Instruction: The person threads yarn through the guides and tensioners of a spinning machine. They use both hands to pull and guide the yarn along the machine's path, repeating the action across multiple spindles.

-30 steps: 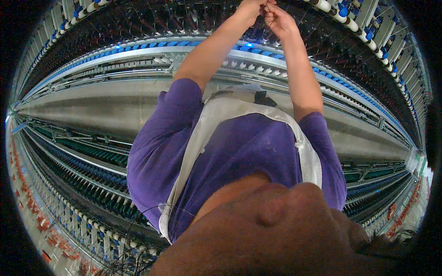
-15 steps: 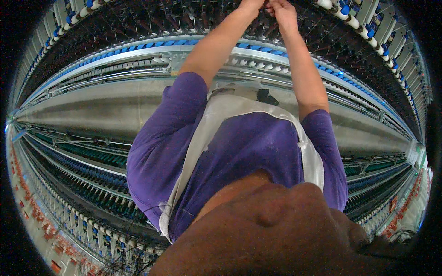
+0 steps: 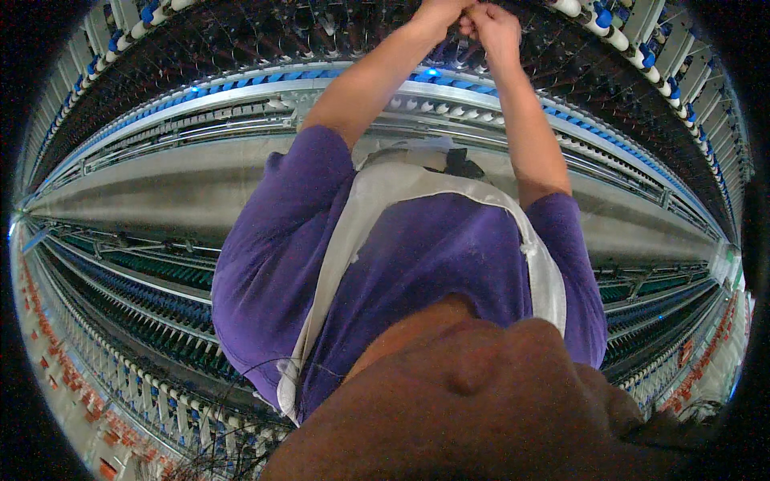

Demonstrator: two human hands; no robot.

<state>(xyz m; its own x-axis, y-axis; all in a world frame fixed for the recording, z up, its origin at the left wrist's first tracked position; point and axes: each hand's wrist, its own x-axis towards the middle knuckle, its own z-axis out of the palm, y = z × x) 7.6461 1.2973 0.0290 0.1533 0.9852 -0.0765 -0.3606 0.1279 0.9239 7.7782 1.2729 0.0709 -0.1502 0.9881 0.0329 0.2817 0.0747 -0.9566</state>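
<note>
Barely any room remains between the left hand (image 3: 443, 11) and right hand (image 3: 494, 26). Nearer the body, a gap opens between the 2 forearms (image 3: 527, 112). Past the far edge of a blue-striped rail (image 3: 265, 78), dark, close-set spindles (image 3: 273, 46) crowd both sides.

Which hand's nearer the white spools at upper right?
Right. The right hand is left of the white spools, apart from them; the left hand is farther left, beyond the right hand.

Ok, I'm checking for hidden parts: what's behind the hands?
Dark spindle rows show around the left hand and right hand; whatever lies directly behind them is covered.
</note>
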